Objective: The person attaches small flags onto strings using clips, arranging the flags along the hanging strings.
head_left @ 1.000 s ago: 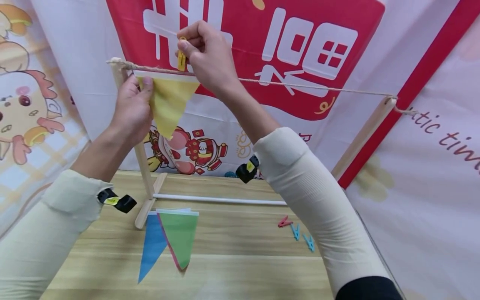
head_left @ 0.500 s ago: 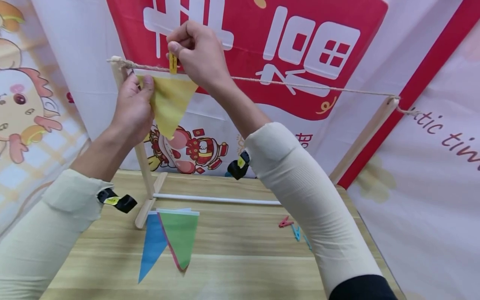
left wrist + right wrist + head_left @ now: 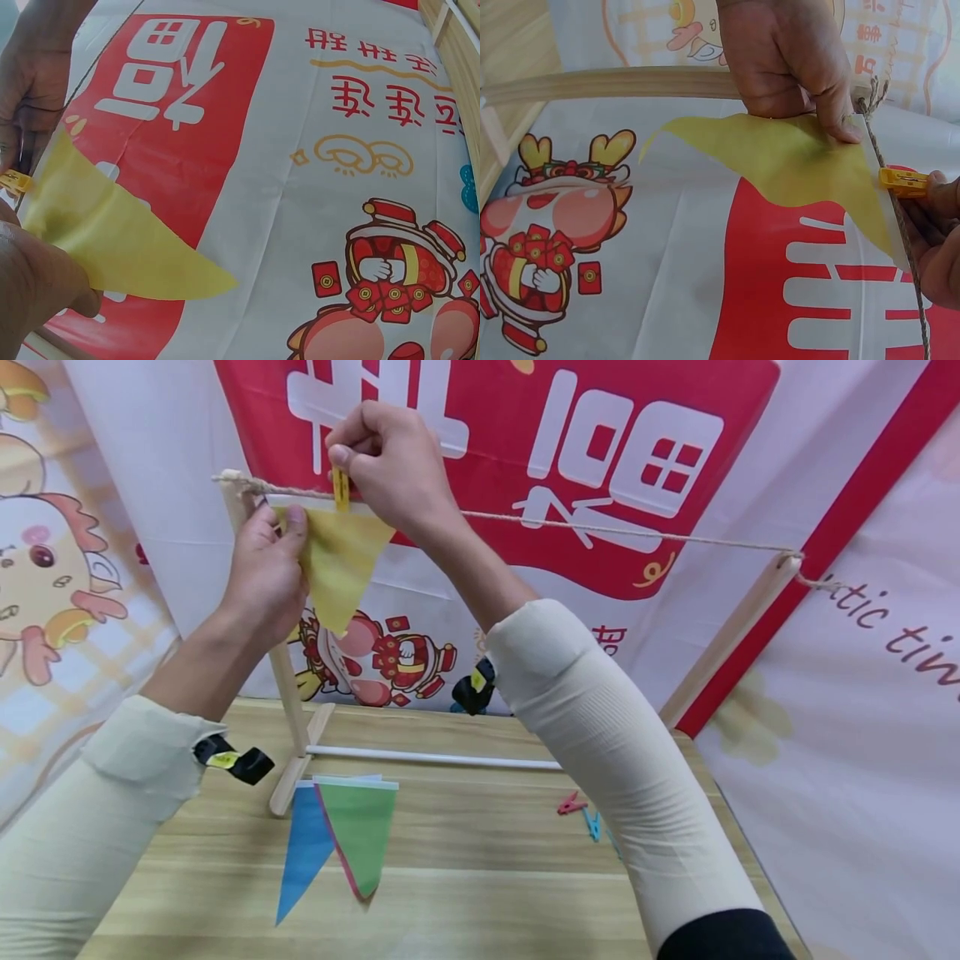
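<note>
A yellow triangular flag (image 3: 337, 564) hangs point down from a twine string (image 3: 600, 532) stretched between two wooden posts. My left hand (image 3: 266, 572) pinches the flag's upper left corner, thumb on its face, right by the left post (image 3: 288, 685). My right hand (image 3: 390, 464) pinches a small yellow clothespin (image 3: 341, 489) that straddles the string and the flag's top edge. The right wrist view shows the clothespin (image 3: 904, 182) on the string beside the flag (image 3: 795, 161). In the left wrist view the flag (image 3: 112, 232) fills the lower left.
On the wooden table (image 3: 480, 893) lie stacked blue and green flags (image 3: 345, 839) and red and blue clothespins (image 3: 588, 818). A white rod (image 3: 435, 758) joins the rack's feet. The right post (image 3: 731, 635) leans at the right. Printed cloth banners hang behind.
My right hand has carried the yellow clothespin leftward along the string and set it down over the flag's top edge. The left hand has kept its hold on the flag.
</note>
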Demonstrator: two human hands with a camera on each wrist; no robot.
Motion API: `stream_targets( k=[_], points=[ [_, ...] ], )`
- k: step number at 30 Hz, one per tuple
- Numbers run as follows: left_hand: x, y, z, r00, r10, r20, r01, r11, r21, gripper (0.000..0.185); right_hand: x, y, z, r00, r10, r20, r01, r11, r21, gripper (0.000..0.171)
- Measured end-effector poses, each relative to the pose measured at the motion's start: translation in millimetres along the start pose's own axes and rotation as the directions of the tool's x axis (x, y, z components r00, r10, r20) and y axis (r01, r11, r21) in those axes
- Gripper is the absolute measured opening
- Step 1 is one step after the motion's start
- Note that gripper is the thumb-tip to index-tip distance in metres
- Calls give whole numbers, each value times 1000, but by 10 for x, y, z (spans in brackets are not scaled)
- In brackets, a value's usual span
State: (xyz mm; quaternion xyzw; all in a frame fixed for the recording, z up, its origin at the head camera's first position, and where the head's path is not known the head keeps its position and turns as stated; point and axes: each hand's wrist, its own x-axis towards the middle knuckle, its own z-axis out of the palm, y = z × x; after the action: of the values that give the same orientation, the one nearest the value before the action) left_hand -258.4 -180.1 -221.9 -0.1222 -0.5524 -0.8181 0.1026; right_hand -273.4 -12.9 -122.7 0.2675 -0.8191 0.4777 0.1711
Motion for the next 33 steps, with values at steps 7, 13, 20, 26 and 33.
stream_targets(
  k=[7, 13, 20, 26, 33],
  points=[
    [1, 17, 29, 1000, -5, -5, 5, 1000, -31, 53, -2, -14, -3, 1000, 3, 20, -2, 999, -45, 15],
    [-2, 34, 33, 1000, -23, -18, 22, 999, -39, 51, 12, -18, -19, 999, 19, 42, -16, 997, -72, 15],
    [-4, 23, 23, 999, -40, -29, 38, 998, -50, 50, 15, 3, -39, 997, 29, 70, -22, 995, -98, 19],
    [2, 11, 17, 999, -42, -35, 40, 998, -54, 49, 14, 13, -59, 995, 37, 91, -26, 993, -117, 22],
    [10, 5, 11, 999, -37, -22, 36, 998, -48, 50, 9, 20, -83, 992, 27, 119, -10, 990, -142, 23]
  ],
)
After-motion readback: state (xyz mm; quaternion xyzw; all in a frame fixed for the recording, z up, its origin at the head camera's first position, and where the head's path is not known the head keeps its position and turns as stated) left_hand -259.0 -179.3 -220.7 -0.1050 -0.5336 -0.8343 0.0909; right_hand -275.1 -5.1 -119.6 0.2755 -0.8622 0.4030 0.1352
